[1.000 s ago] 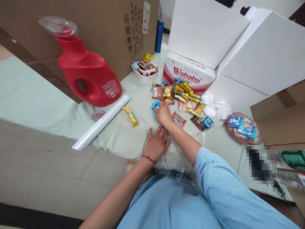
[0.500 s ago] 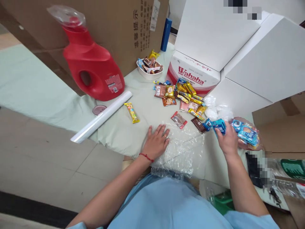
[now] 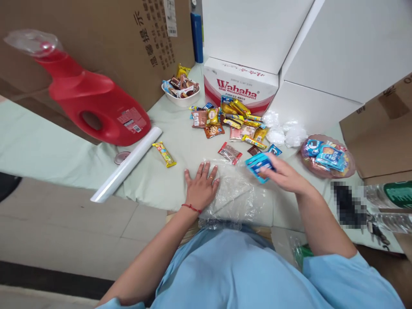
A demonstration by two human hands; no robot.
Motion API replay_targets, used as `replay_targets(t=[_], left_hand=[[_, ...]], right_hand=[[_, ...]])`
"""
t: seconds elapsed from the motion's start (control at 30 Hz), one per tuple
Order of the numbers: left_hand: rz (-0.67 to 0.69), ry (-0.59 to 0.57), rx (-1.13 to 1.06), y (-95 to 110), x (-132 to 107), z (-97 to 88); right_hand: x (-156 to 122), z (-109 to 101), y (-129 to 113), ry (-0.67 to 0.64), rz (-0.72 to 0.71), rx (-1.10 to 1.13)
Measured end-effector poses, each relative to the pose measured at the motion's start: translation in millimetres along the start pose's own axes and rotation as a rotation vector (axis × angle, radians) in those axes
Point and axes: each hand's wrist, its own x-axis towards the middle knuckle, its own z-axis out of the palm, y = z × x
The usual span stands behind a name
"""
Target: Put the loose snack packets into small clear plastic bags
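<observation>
My left hand point(image 3: 202, 186) lies flat with fingers spread on the left edge of a clear plastic sheet point(image 3: 241, 195). Held above the sheet's right part is a blue snack packet point(image 3: 258, 166), pinched in my right hand point(image 3: 285, 174). Just beyond the sheet rests a red-edged clear snack packet point(image 3: 229, 153). A dark brown packet point(image 3: 254, 150) and a small blue packet point(image 3: 274, 149) lie behind my right hand. Several wrapped snacks point(image 3: 234, 122) are heaped farther back. To the left of my left hand is a yellow snack bar point(image 3: 164, 154).
A white roll point(image 3: 127, 165) lies near a red jug point(image 3: 99, 107) on the left. Behind stand a white snack bowl point(image 3: 182, 101) and a Wahaha carton point(image 3: 241, 83). On the right are crumpled clear plastic point(image 3: 286, 131), a filled pink bowl point(image 3: 349, 165) and bottles point(image 3: 399, 195).
My right hand has moved left with the blue snack packet, from beside the pink bowl to above the plastic sheet. My left hand stays flat on the sheet. The camera view has shifted.
</observation>
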Motion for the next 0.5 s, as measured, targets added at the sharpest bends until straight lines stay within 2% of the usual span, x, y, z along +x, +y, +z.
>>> replay_targets(t=[0.07,0.1,0.17,0.2,0.3,0.5], left_hand=[[0.004,-0.006,0.008,0,0,-0.5],[0.008,-0.011,0.012,0,0,-1.1],[0.015,-0.024,0.02,-1,-1,-2.5],[0.02,-0.032,0.024,-2,-1,-3.2],[0.026,-0.046,0.032,-8,-4,-5.0],[0.042,-0.02,0.027,-23,-9,-7.7]], right_hand=[[21,17,-21,-0.285,-0.166,0.055],[31,28,-26,-0.407,-0.206,0.063],[48,50,-30,-0.581,-0.199,0.03],[55,60,-29,-0.626,-0.165,-0.015],[64,80,-22,-0.644,-0.12,-0.175],[59,90,-9,-0.505,-0.228,-0.34]])
